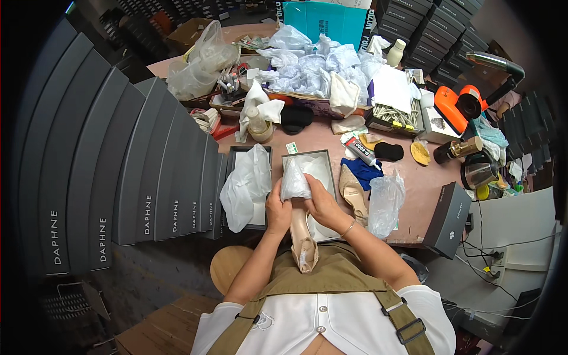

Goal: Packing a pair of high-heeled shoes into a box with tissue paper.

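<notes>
Beige shoe (300,228) at the clock's centre is held above an open grey box (308,154), toe toward 12, heel end toward 6 over the olive apron (290,281). Left hand (278,210) and right hand (322,204) pinch its toe from both sides through crinkled whitish wrapping (294,180). At 9, a second grey tray with a plastic bag (245,189) and stacked dark boxes (136,171) crowd that side. At 3 lie another shoe (354,192) and a clear bag (386,204); beyond, bare pink tabletop (417,186) runs to a dark box (448,219) by the table's edge.
</notes>
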Action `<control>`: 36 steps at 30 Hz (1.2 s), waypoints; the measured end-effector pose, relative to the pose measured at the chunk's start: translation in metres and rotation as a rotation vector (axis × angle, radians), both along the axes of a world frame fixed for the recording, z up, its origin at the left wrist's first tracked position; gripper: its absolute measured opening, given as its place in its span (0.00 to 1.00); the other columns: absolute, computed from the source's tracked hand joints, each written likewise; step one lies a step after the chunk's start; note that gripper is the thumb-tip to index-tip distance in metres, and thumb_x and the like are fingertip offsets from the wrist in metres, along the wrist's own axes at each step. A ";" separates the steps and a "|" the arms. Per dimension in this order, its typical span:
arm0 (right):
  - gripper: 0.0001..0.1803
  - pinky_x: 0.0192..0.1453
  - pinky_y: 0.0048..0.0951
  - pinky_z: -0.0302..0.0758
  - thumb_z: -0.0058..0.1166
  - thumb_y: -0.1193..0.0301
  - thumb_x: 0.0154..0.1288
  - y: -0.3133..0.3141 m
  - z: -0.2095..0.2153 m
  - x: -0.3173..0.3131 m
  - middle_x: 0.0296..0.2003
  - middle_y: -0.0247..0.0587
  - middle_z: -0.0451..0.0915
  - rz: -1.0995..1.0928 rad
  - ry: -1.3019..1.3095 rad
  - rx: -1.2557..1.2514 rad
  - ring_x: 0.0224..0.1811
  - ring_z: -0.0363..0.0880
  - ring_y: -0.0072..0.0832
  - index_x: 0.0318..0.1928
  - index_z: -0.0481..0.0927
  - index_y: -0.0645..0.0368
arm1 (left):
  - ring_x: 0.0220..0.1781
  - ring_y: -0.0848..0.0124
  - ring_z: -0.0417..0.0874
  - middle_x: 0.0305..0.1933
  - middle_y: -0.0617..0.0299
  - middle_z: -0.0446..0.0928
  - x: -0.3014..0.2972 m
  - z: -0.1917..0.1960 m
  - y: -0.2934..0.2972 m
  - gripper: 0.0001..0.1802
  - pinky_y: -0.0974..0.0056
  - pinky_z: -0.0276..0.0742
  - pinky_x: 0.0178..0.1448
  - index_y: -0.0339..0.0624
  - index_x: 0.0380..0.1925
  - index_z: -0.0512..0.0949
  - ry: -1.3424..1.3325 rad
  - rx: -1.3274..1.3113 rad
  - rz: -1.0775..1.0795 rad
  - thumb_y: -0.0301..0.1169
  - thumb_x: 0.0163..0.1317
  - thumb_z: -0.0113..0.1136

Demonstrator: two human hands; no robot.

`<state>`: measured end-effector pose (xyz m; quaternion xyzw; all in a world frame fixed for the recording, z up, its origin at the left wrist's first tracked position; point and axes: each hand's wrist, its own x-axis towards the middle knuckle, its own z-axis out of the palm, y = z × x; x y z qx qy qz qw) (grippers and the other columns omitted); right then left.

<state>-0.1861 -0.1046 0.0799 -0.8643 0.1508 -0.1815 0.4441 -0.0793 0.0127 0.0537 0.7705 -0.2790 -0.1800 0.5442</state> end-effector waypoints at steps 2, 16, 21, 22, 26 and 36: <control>0.33 0.54 0.43 0.71 0.47 0.78 0.56 -0.003 -0.003 -0.003 0.51 0.60 0.67 -0.022 -0.001 0.001 0.52 0.70 0.56 0.63 0.55 0.66 | 0.60 0.54 0.73 0.59 0.42 0.70 0.000 -0.001 -0.001 0.33 0.60 0.68 0.61 0.32 0.61 0.63 0.159 -0.171 -0.114 0.20 0.51 0.53; 0.18 0.49 0.30 0.74 0.55 0.68 0.64 -0.046 0.052 -0.018 0.47 0.43 0.74 0.286 -0.061 0.188 0.45 0.76 0.33 0.53 0.74 0.58 | 0.54 0.75 0.75 0.53 0.59 0.76 0.033 0.050 0.014 0.32 0.70 0.69 0.59 0.35 0.60 0.68 0.410 0.026 -0.697 0.17 0.50 0.58; 0.07 0.44 0.29 0.73 0.55 0.72 0.63 -0.029 0.038 -0.048 0.34 0.40 0.77 0.289 0.088 0.365 0.37 0.76 0.31 0.36 0.77 0.64 | 0.56 0.74 0.74 0.55 0.59 0.74 -0.003 0.040 0.044 0.32 0.69 0.68 0.60 0.35 0.60 0.67 0.782 0.038 -0.676 0.22 0.52 0.62; 0.06 0.42 0.28 0.73 0.54 0.72 0.63 -0.030 0.033 -0.054 0.32 0.41 0.76 0.249 0.126 0.431 0.36 0.76 0.29 0.36 0.77 0.64 | 0.56 0.74 0.74 0.56 0.59 0.74 -0.005 0.044 0.047 0.33 0.69 0.68 0.60 0.35 0.60 0.67 0.886 0.014 -0.658 0.22 0.52 0.63; 0.07 0.40 0.23 0.72 0.53 0.72 0.65 -0.025 0.030 -0.050 0.32 0.37 0.76 0.050 0.204 0.556 0.34 0.75 0.22 0.38 0.76 0.64 | 0.55 0.76 0.72 0.56 0.61 0.73 -0.013 0.038 0.033 0.32 0.70 0.66 0.61 0.38 0.60 0.69 0.604 0.173 -0.815 0.19 0.51 0.60; 0.31 0.65 0.61 0.55 0.67 0.66 0.46 -0.098 -0.016 -0.260 0.66 0.50 0.59 -0.229 1.093 -0.422 0.69 0.56 0.46 0.54 0.74 0.49 | 0.55 0.70 0.74 0.57 0.56 0.72 0.078 -0.003 0.039 0.34 0.67 0.69 0.60 0.34 0.63 0.64 0.585 0.078 -0.322 0.15 0.51 0.51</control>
